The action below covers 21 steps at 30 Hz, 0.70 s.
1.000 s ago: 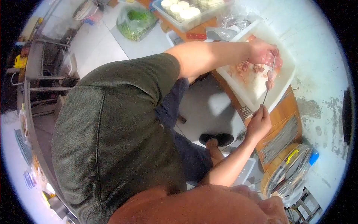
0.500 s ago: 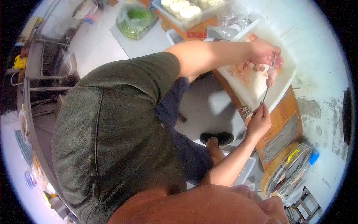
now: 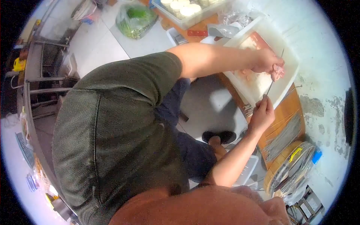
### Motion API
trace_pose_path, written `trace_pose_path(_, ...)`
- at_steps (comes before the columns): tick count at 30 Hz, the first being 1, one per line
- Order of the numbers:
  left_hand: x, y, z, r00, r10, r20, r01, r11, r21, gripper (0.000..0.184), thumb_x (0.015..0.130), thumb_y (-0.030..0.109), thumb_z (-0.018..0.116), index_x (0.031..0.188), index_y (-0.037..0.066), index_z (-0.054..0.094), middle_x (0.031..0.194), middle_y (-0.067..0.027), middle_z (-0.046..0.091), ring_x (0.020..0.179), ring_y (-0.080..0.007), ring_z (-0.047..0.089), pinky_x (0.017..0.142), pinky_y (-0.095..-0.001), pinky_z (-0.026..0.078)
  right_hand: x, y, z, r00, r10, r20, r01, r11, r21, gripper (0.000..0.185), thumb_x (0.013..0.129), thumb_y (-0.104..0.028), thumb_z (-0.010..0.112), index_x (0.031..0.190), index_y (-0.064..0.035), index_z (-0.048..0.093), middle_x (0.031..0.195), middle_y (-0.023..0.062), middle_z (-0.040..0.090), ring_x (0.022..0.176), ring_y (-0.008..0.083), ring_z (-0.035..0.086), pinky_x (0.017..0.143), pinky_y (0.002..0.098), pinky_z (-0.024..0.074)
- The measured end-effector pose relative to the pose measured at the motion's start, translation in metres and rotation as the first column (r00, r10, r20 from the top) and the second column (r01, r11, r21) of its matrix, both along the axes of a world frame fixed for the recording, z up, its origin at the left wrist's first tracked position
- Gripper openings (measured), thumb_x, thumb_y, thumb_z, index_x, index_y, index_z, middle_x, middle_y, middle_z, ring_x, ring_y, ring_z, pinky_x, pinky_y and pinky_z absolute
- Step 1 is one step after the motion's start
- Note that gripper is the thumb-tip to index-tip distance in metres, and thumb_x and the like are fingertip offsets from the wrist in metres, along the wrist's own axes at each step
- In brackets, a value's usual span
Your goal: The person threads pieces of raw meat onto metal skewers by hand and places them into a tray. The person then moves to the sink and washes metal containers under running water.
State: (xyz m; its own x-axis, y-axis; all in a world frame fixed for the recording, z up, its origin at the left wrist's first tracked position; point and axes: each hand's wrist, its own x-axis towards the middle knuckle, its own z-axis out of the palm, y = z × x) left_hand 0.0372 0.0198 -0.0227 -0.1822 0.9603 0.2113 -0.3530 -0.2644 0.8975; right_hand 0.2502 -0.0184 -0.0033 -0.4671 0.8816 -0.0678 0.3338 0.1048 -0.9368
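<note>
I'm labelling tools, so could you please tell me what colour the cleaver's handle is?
The cleaver's handle is red; it shows best in the head view.

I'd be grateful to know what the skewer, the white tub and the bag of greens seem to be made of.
The skewer looks like metal, perhaps steel: thin, straight and grey. The tub is probably plastic, smooth and rather matt, with pale, rounded walls. The bag appears to be glossy plastic film, since green shows through it.

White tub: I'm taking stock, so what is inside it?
The white tub holds a pale mass and something reddish. The left hand and forearm cover the stretch between; anything beneath the mass is hidden.
</note>
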Motion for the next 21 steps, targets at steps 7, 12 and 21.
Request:
trace_pose_path(7, -0.006, 0.002, 0.000, 0.989, 0.008, -0.147, 0.001, 0.998, 0.059, 0.026, 0.093, 0.014, 0.053, 0.079, -0.008, 0.055, 0.085, -0.0221, 0.061, 0.094, -0.0320, 0.064, 0.079, -0.0391, 0.053, -0.003, 0.005, -0.004, 0.998, -0.041, -0.040, 0.041, 0.999, -0.021, 0.023, 0.094, -0.012, 0.056, 0.106, 0.0030, 0.069, 0.069, 0.0009, 0.056, 0.060, 0.0073, 0.048, 0.054, 0.0221, 0.0389)
trace_pose_path(12, -0.008, 0.001, -0.001, 0.989, 0.063, -0.133, -0.050, 0.994, 0.099, 0.025, 0.092, 0.013, 0.056, 0.086, -0.011, 0.059, 0.083, -0.0193, 0.063, 0.078, -0.0281, 0.065, 0.073, -0.0366, 0.054, -0.004, 0.004, -0.005, 0.999, -0.035, -0.015, 0.035, 0.998, 0.053, 0.024, 0.094, -0.013, 0.057, 0.107, 0.0029, 0.069, 0.069, 0.0020, 0.057, 0.061, 0.0079, 0.050, 0.056, 0.0231, 0.0415)
trace_pose_path(21, -0.030, 0.003, 0.007, 0.965, 0.152, -0.214, -0.170, 0.983, -0.070, 0.025, 0.093, 0.016, 0.055, 0.093, -0.009, 0.059, 0.092, -0.0193, 0.066, 0.085, -0.0284, 0.067, 0.075, -0.0364, 0.054, -0.002, 0.001, -0.004, 1.000, -0.008, 0.010, 0.007, 1.000, 0.018, 0.024, 0.094, -0.012, 0.056, 0.108, 0.0033, 0.068, 0.071, 0.0013, 0.057, 0.061, 0.0075, 0.050, 0.055, 0.0223, 0.0411)
